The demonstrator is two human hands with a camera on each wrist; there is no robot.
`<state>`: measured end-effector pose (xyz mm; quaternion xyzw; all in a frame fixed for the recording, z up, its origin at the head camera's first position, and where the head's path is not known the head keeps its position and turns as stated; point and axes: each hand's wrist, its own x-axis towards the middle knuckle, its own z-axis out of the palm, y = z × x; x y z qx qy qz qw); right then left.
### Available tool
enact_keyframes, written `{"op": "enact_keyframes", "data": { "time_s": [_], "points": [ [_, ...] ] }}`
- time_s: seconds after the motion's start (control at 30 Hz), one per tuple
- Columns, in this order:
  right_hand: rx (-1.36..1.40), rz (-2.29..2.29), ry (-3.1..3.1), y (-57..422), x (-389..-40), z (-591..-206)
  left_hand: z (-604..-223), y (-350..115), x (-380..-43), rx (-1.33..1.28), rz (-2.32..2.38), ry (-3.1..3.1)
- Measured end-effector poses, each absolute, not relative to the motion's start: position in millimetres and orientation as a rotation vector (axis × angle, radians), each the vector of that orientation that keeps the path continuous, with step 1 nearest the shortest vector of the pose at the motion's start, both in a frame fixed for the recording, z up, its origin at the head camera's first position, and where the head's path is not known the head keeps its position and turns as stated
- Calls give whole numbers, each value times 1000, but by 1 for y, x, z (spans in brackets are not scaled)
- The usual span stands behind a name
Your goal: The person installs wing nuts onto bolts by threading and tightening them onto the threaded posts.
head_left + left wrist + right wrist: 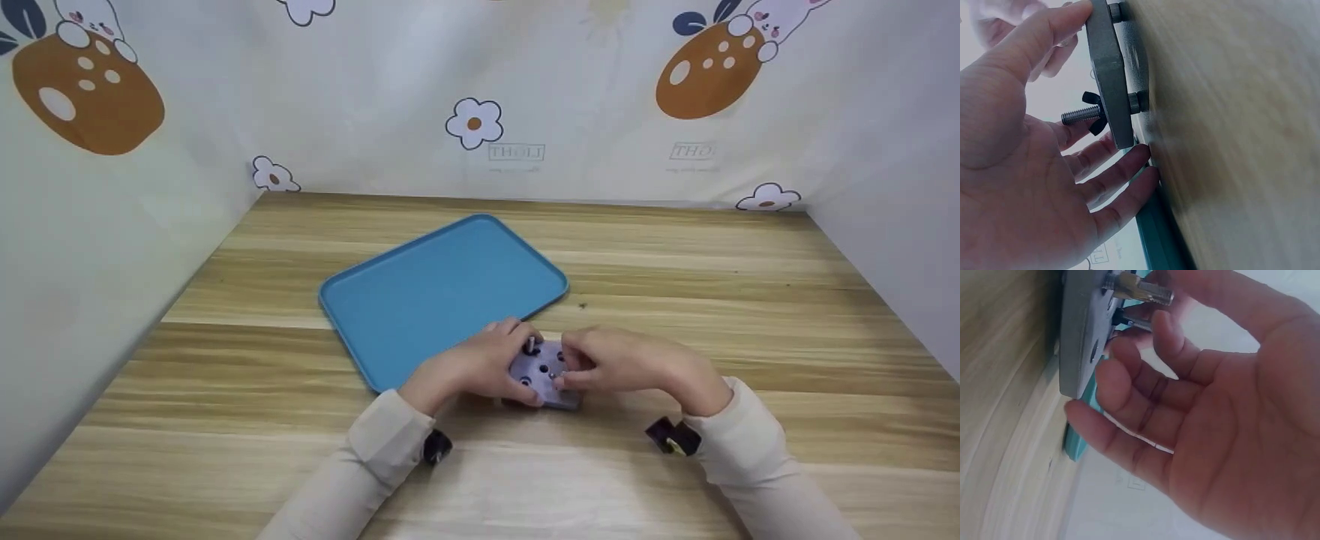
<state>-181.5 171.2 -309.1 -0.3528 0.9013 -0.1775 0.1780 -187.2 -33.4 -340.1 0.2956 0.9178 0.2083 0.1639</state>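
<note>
A grey metal plate [541, 371] with several holes lies low over the table, just in front of the blue tray. My left hand [491, 365] holds its left side, thumb on the near edge and fingers around the far side. In the left wrist view, a threaded bolt [1078, 116] carrying a black wing nut [1096, 114] sticks out of the plate, with bolt heads underneath. Over the plate's right side, my right hand [626, 361] has its thumb and curled fingers around a second bolt [1154, 293], which bears a brass-coloured piece [1129, 286]. Exact finger contact is partly hidden.
The blue tray [442, 292] lies at an angle behind the plate, its near edge close to my left hand. Wood-grain table [750, 300] extends on both sides. Patterned sheeting [375, 112] stands at the back and sides.
</note>
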Motion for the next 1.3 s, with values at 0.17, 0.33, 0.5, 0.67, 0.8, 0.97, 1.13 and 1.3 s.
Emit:
{"op": "enact_keyframes", "data": {
  "time_s": [0.17, 0.33, 0.5, 0.67, 0.8, 0.97, 1.13, 1.3],
  "points": [
    [-1152, -547, 2482, 173, -181, -307, -340, -34, -188, 841, 598, 2611],
    [-1215, -502, 2430, 172, -180, -308, -340, -34, -188, 872, 593, 2612],
    [-1130, -492, 2483, 171, -180, -309, -340, -34, -188, 883, 590, 2612],
    [-1046, -489, 2553, 170, -180, -311, -341, -34, -188, 880, 595, 2619],
    [-995, -454, 2596, 169, -181, -311, -341, -34, -188, 874, 590, 2622],
    [-1014, -447, 2570, 170, -182, -310, -340, -33, -188, 874, 583, 2623],
    [-1124, -538, 2500, 172, -181, -308, -340, -34, -188, 863, 577, 2617],
    [-1237, -487, 2470, 171, -179, -309, -340, -34, -187, 873, 585, 2618]
  ]
}}
